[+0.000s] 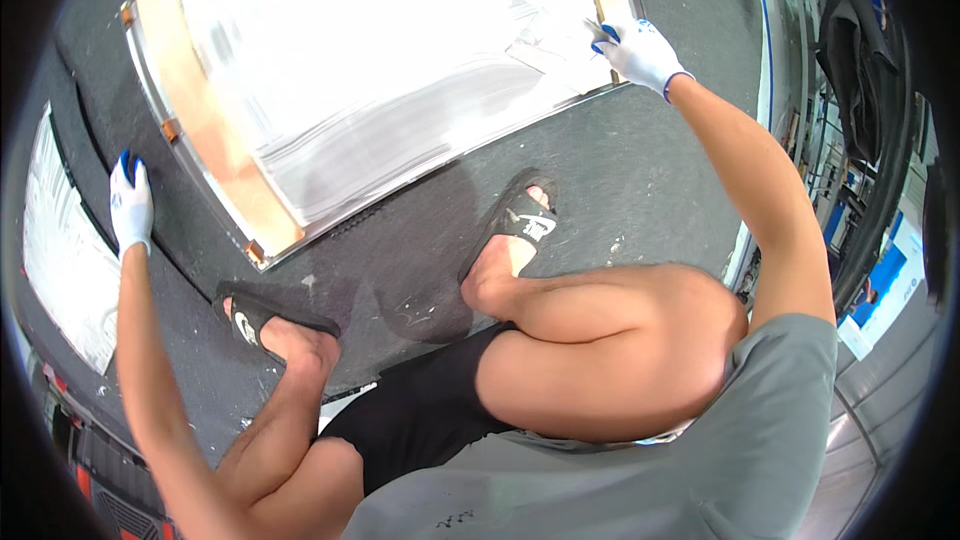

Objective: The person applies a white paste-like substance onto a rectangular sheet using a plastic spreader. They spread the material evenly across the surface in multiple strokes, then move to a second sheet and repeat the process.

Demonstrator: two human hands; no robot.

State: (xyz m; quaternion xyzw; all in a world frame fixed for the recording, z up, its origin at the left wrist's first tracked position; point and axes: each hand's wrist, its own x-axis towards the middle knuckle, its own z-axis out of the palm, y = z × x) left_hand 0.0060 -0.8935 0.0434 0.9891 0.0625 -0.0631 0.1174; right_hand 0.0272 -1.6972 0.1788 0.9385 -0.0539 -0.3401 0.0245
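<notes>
My right hand [640,55], in a white glove with blue fingertips, is closed at the right side of a large white panel [390,50]. From its fingers a flat, pale, wide-bladed scraper [548,45] seems to reach over the panel, its outline washed out by glare. White coating lies smeared in streaks over the panel's face. My left hand [131,205], gloved the same way, is away to the left over the dark floor mat. Its fingers are stretched out and hold nothing visible.
Tan strips [205,100] run along the panel's sides, with small orange clips [170,128] on its edge. A second white-smeared sheet [62,240] lies at the far left. My sandalled feet [510,230] stand close to the panel. Racks [825,130] line the right side.
</notes>
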